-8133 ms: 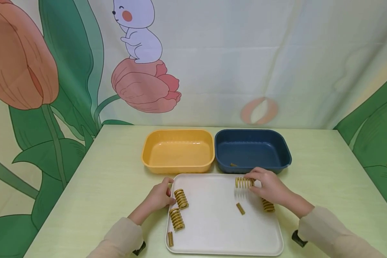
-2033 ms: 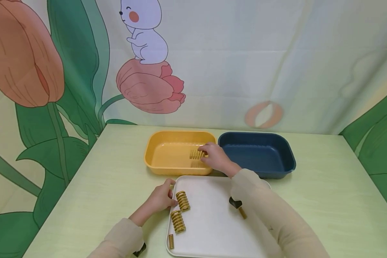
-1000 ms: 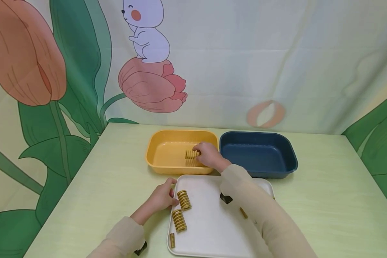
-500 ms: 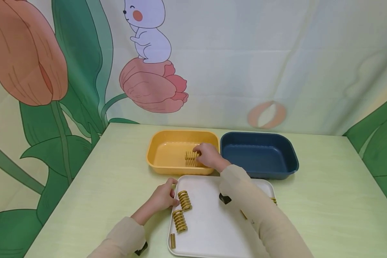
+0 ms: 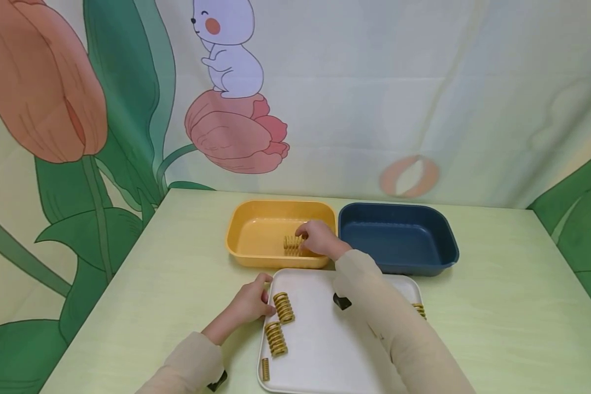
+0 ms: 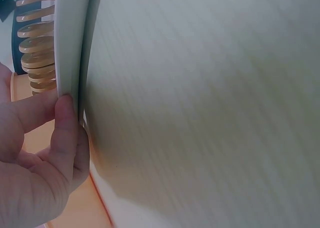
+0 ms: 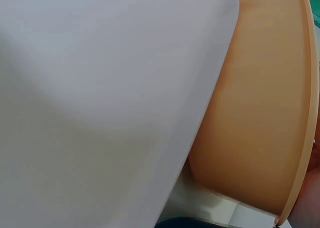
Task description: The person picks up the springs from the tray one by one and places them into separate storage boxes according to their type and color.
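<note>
My right hand (image 5: 317, 238) is inside the yellow bin (image 5: 241, 261), its fingers round the right end of a large coiled gold spring (image 5: 291, 244) low over the bin's floor. In the right wrist view the bin's wall hides that grip. My left hand (image 5: 251, 300) pinches the left rim of the white tray (image 5: 325, 350); thumb and fingers show on the rim in the left wrist view. Two large gold springs, one near the hand (image 5: 283, 307) and another below it (image 5: 276, 339), lie along the tray's left side, with a small spring (image 5: 265, 369) under them.
A navy bin (image 5: 399, 268) stands right beside the yellow one, behind the tray. Another large spring (image 5: 419, 311) shows at the tray's right edge, partly behind my right sleeve. A small spring (image 5: 372, 331) is mostly hidden by that sleeve. A printed curtain (image 5: 335, 109) hangs behind the table.
My right hand has carried the large spring from the tray's right side leftward into the yellow bin, and lowered it slightly over the last second. My left hand stays on the rim.
</note>
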The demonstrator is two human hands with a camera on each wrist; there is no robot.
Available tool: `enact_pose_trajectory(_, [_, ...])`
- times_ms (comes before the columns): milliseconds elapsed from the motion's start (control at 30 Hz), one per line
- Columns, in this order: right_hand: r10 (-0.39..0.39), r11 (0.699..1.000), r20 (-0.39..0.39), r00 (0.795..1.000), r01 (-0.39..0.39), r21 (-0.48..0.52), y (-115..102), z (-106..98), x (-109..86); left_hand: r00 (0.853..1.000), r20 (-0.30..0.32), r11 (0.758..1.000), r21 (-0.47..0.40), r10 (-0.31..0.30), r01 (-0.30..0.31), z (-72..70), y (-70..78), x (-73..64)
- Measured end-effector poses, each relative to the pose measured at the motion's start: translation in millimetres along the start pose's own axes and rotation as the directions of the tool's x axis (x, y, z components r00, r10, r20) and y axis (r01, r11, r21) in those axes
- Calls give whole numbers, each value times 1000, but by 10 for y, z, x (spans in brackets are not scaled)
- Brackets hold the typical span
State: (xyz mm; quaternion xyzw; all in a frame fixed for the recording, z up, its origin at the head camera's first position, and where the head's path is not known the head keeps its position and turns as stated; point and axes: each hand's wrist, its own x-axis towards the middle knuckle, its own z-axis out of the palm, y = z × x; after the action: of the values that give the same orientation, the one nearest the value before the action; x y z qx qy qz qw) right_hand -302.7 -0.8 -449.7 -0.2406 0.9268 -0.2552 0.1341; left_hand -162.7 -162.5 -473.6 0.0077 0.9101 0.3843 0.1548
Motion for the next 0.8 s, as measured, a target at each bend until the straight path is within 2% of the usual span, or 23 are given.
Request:
enact_pose_trajectory(467, [36,999,32,999,-36,1,5,30,49,1000,-11,1000,9,17,-17,-2,-2,1])
enact_pose_trajectory(800, [57,998,41,998,-57,0,6,60,73,1000,1,1000,-10,-5,5,-6,7,-2])
